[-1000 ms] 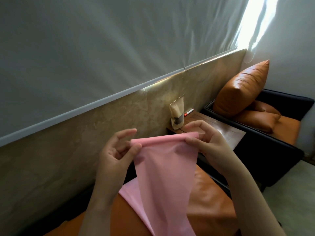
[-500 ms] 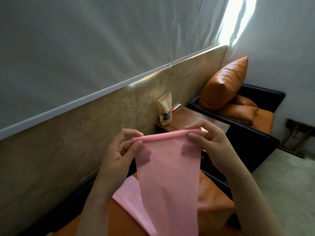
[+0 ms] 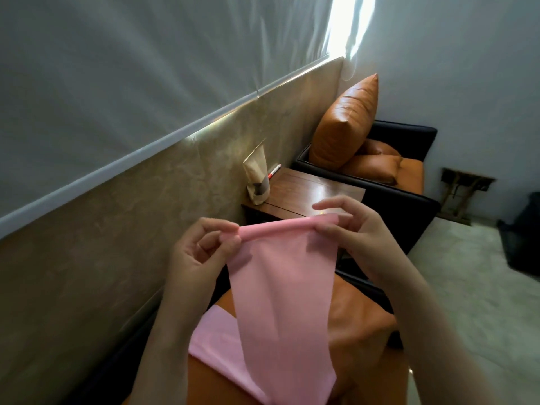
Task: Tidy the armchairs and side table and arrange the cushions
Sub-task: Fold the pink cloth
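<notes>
A long pink cloth (image 3: 280, 287) hangs in front of me, its top edge rolled into a thin tube. My left hand (image 3: 201, 255) pinches the left end of the roll and my right hand (image 3: 350, 229) pinches the right end. The cloth's lower part drapes onto the orange seat of the near armchair (image 3: 356, 323). Beyond stands a wooden side table (image 3: 309, 191). The far black armchair (image 3: 409, 200) holds a large upright orange cushion (image 3: 344, 127) and a smaller orange cushion (image 3: 371, 168) lying on the seat.
A brown paper pouch (image 3: 257, 176) stands on the side table's back left corner, with a red and white pen (image 3: 274, 171) behind it. A tan wall panel runs along the left. A small wooden stand (image 3: 461, 194) and a dark object (image 3: 526, 229) sit on the floor at right.
The roll at the cloth's top has grown thicker as both hands turned it. The view has swung right, showing more floor and the far armchair.
</notes>
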{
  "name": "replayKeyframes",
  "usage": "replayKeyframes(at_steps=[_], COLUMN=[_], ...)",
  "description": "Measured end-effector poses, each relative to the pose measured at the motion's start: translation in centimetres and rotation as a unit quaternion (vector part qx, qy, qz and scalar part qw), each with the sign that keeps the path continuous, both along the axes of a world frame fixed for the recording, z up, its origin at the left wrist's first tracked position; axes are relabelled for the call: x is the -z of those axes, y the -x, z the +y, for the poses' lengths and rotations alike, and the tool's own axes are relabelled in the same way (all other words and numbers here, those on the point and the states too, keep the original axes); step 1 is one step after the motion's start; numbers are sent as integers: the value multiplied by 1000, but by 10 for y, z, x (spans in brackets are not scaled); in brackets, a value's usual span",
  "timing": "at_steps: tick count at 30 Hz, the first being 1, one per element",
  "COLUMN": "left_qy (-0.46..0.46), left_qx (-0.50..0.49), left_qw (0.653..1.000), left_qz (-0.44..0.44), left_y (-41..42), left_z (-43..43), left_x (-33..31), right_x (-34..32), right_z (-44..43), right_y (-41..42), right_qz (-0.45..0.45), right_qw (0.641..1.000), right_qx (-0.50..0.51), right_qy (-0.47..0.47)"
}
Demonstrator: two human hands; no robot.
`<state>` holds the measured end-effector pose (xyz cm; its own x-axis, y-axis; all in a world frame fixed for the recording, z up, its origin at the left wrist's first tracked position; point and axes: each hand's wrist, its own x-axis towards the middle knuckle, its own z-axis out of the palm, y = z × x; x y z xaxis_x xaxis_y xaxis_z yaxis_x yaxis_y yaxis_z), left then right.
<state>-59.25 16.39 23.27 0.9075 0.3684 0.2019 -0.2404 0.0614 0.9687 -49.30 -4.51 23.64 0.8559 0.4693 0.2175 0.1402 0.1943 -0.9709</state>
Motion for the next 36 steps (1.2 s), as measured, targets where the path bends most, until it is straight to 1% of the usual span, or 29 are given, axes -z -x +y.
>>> replayKeyframes(at_steps=[4, 7, 14, 17, 21, 28, 32, 34, 36], left_qy=[-31, -40, 11, -7, -43, -52, -64, -46, -68], left_qx=[-12, -12, -4, -4, -22, -70, -50, -30, -21], left_qw=[999, 999, 1000, 1000, 999, 996, 996, 998, 997], left_qz=[6, -4, -9, -4, 12, 31, 27, 20, 15], left_y=[-3, -5, 1, 9, 20, 34, 33, 30, 27], left_z=[-9, -27, -96, -126, -161, -191, -196, -198, -199], left_x=[-1, -5, -15, -26, -44, -73, -74, -72, -69], right_x=[2, 1, -11, -19, -32, -52, -51, -50, -49], right_z=[-14, -32, -92, -118, -152, -179, -191, -198, -203], right_y=[1, 2, 3, 5, 6, 7, 7, 5, 2], right_qz=[-24, -30, -47, -61, -40, -23, -9, 1, 12], right_qw=[999, 999, 998, 997, 999, 998, 996, 995, 995], right_qx=[20, 27, 25, 20, -3, -52, -70, -88, -84], right_qy=[32, 20, 30, 40, 33, -15, -49, -50, -46])
